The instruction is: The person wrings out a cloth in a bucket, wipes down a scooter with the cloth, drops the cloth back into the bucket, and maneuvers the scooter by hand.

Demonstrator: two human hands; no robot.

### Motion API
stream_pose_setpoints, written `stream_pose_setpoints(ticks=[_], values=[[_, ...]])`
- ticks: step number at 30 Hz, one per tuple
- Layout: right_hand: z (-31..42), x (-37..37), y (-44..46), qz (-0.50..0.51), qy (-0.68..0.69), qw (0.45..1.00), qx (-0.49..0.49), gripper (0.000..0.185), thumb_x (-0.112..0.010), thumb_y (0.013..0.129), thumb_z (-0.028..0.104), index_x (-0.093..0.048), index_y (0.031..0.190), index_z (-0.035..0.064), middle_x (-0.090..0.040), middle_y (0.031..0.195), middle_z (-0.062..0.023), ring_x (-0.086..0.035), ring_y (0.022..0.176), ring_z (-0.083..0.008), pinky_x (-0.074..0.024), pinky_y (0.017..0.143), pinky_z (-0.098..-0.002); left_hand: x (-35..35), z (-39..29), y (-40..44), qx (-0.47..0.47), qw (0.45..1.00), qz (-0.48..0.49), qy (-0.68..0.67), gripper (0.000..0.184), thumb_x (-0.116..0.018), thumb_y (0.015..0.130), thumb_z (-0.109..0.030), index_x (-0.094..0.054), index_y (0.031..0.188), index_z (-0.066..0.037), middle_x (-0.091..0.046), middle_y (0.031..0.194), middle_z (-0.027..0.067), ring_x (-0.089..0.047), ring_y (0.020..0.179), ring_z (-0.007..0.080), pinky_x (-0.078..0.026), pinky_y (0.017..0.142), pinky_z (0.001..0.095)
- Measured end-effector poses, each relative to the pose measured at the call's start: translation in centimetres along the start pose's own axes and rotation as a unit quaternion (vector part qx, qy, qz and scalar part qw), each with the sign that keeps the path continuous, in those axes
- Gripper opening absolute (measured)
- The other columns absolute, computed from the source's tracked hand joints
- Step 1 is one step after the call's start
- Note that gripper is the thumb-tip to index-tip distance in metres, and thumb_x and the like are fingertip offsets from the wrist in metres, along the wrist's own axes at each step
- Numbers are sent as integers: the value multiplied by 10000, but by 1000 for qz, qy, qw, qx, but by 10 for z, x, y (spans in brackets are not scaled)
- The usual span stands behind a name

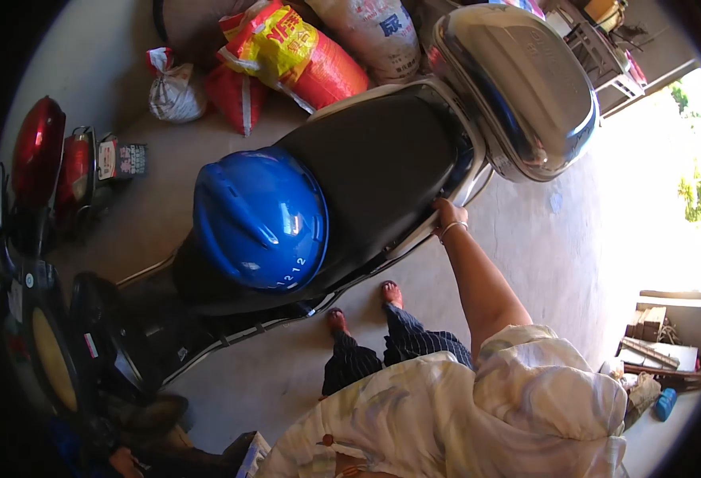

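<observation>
A scooter stands lengthwise before me, its long black seat [378, 171] crossing the middle of the view. My right hand [450, 213], with a bracelet at the wrist, is closed on the rail along the near rear edge of the seat. Part of my left hand [123, 460] shows in shadow at the lower left, its fingers curled at the dark handlebar end; the left forearm is mostly out of view. A blue hard hat [259, 219] rests dome up on the front of the seat. Behind the seat is a grey top box [518, 88], lid closed.
Filled sacks, including a red and yellow sack [302, 60] and a white sack [370, 36], lie beyond the scooter. Another vehicle's red light [39, 151] and plate [123, 159] show at left. A bright doorway [669, 183] opens at right, with stacked boards [661, 354] near it.
</observation>
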State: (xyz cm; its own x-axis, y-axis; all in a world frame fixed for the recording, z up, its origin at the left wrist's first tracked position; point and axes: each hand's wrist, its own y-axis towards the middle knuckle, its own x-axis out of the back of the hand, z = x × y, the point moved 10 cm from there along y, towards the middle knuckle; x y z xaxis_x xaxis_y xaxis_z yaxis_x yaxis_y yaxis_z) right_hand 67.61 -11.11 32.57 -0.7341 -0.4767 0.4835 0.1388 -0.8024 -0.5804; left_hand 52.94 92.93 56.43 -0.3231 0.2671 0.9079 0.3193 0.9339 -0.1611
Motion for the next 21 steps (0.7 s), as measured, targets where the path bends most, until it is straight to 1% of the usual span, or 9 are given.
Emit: stream_pose_setpoints(ticks=[1, 2, 4, 7, 9, 11, 13, 15, 21], values=[[-4, 1, 4, -11, -4, 1000, -17, 408, -656, 575, 217, -547, 871, -41, -544, 784, -119, -554, 654, -249, -444, 430, -363, 5, 65, 80, -74, 992, -6, -105, 128, -488, 601, -27, -517, 723, -48, -407, 456, 51, -405, 322, 168, -320, 291, 299], [-7, 1, 33, -40, -8, 998, 51, 364, -651, 580, 210, -549, 824, -41, -539, 711, -104, -540, 571, -225, -423, 397, -357, 0, 71, 78, -65, 992, -14, -105, 128, -488, 601, -27, -517, 723, -48, -407, 456, 51, -405, 322, 168, -320, 291, 299], [-8, -5, 46, -17, 51, 995, 89, 299, -641, 590, 200, -544, 758, -28, -496, 554, -68, -476, 426, -181, -393, 357, -352, 0, 57, 68, -75, 995, 30, 51, 139, -507, 601, -41, -530, 737, -46, -420, 470, 44, -389, 326, 156, -314, 311, 283], [-24, -25, 37, 100, 135, 986, -12, 367, -617, 626, 171, -521, 918, -30, -542, 844, -141, -546, 750, -259, -478, 634, -398, 10, -24, -57, 24, 999, -5, -44, 170, -547, 656, 54, -541, 822, 16, -526, 673, 64, -437, 424, 155, -333, 360, 296], [-14, -33, 15, 127, 221, 967, -4, 444, -603, 623, 135, -488, 1011, -49, -532, 955, -158, -548, 823, -292, -474, 698, -418, 24, -65, -99, 12, 999, -37, -9, 176, -553, 629, 54, -558, 792, -11, -517, 623, 54, -442, 427, 146, -336, 372, 294], [-9, -43, 15, 181, 224, 958, 15, 459, -585, 627, 116, -465, 1036, -54, -516, 997, -172, -543, 849, -300, -472, 727, -421, 30, -37, -71, 8, 999, -37, -18, 162, -547, 622, 30, -549, 777, -15, -499, 597, 50, -433, 410, 146, -333, 362, 290], [0, -29, -19, 117, 125, 985, 9, 487, -573, 631, 108, -440, 1071, -55, -503, 1024, -179, -542, 853, -306, -472, 744, -431, 22, -20, -31, -49, 999, 4, -21, 139, -535, 607, -16, -530, 746, -22, -463, 545, 42, -413, 376, 144, -327, 342, 283], [-4, -48, -14, 221, 179, 959, -6, 511, -569, 638, 127, -427, 1098, -46, -493, 1048, -179, -537, 884, -312, -473, 744, -453, 16, -20, -28, -109, 992, 54, -21, 127, -523, 593, -63, -512, 715, -30, -426, 494, 33, -394, 342, 143, -320, 322, 275], [-4, -53, 18, 267, 194, 944, -1, 406, -547, 669, 162, -474, 1034, -2, -518, 997, -147, -523, 915, -295, -453, 823, -417, 19, -30, -62, -51, 998, 28, -25, 109, -545, 625, -1, -553, 730, -28, -495, 593, 45, -437, 417, 145, -352, 387, 295]])
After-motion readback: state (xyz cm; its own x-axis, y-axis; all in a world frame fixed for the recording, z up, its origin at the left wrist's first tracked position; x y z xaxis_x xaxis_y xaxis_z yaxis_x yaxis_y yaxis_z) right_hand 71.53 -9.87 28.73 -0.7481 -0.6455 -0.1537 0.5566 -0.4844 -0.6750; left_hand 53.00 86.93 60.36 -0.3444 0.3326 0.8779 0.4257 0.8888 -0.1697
